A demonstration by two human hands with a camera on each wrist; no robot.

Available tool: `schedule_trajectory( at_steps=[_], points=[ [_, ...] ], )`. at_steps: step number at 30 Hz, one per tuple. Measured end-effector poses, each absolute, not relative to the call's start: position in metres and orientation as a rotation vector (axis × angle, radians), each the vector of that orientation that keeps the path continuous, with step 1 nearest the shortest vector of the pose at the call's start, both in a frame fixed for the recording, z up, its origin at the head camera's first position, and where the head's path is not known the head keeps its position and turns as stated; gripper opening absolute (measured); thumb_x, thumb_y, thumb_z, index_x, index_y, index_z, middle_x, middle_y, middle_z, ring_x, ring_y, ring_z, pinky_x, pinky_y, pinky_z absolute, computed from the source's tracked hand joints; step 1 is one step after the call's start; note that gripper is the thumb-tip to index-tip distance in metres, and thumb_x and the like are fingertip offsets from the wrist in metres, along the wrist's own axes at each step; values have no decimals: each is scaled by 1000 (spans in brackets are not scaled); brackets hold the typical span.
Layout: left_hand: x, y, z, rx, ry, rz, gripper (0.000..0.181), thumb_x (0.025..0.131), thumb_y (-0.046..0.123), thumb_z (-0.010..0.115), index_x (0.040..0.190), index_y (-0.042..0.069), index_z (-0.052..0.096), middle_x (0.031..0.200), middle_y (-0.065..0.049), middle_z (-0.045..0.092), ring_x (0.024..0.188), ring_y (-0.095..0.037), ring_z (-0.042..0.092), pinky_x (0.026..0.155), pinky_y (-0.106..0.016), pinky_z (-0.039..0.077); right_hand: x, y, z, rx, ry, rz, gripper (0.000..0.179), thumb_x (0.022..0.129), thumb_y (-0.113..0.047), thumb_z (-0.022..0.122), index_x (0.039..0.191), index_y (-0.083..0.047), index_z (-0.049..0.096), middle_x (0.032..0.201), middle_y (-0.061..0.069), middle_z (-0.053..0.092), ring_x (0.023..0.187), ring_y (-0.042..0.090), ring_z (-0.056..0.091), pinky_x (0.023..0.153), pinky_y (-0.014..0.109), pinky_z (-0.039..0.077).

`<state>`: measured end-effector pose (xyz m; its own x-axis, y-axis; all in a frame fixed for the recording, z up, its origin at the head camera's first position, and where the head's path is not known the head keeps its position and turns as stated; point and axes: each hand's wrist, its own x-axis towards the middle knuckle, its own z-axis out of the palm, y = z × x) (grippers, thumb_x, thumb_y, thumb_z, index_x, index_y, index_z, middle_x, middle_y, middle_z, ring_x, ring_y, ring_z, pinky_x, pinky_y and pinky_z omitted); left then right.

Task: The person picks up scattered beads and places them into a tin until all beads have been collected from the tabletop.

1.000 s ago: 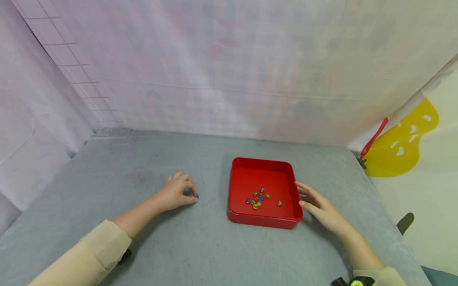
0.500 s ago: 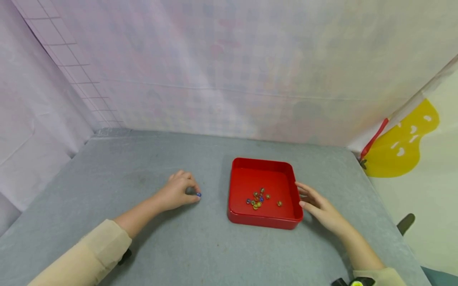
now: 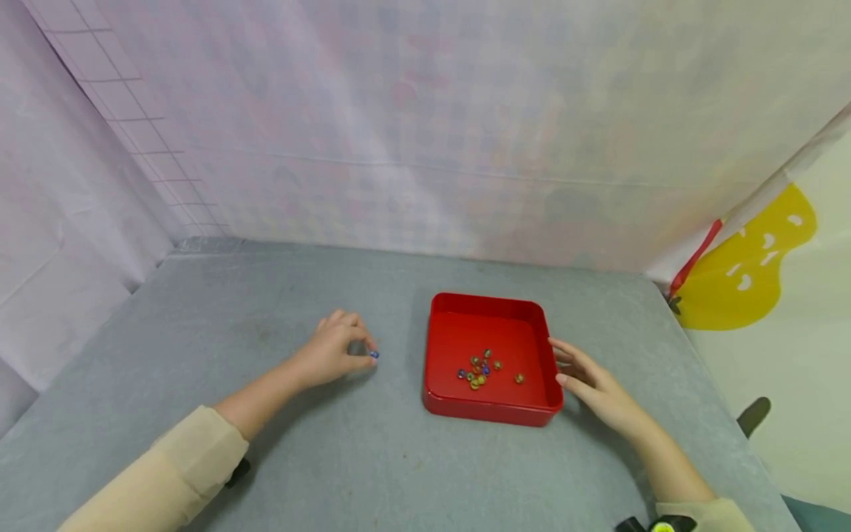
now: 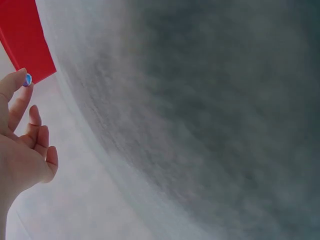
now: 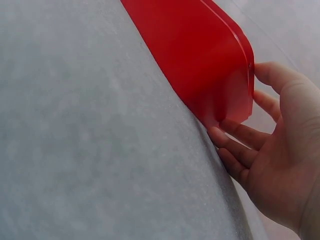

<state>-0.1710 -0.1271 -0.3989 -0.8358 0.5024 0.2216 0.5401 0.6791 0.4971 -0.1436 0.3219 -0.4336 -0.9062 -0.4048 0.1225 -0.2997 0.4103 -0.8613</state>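
In the head view my left hand (image 3: 334, 349) pinches a small blue marble (image 3: 374, 355) between thumb and forefinger, just above the grey table. Seen from the left wrist, the shiny blue marble (image 4: 28, 79) sits at the fingertips while the other fingers curve loosely. A square red tray (image 3: 492, 412) stands to the right of that hand. Several small glassy marbles (image 3: 478, 380), yellow-green, amber and blue, lie on its floor. My right hand (image 3: 601, 391) rests against the tray's right wall. In the right wrist view its thumb and fingertips touch the red side, spread rather than curled round it.
A grey cloth-covered table (image 3: 319, 458) lies under everything. A pale patterned curtain (image 3: 425, 133) hangs along its back edge. Past the right edge is a yellow shape with white marks (image 3: 751, 266).
My left hand, pinching the blue marble, has shifted slightly right and away from me, toward the tray, and appears to have risen a little. The right hand and tray have stayed in place.
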Motion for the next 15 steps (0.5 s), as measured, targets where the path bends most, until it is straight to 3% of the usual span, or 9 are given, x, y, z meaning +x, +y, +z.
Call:
schedule_trajectory(
  at_steps=[15],
  points=[
    [-177, -112, -391, -864, -2771, -942, 11, 79, 19, 79, 89, 19, 75, 93, 1, 56, 94, -17, 42, 87, -45, 29, -143, 321, -433, -630, 2553, -1520, 55, 98, -12, 53, 149, -9, 32, 139, 23, 44, 112, 2, 51, 85, 25, 46]
  ],
)
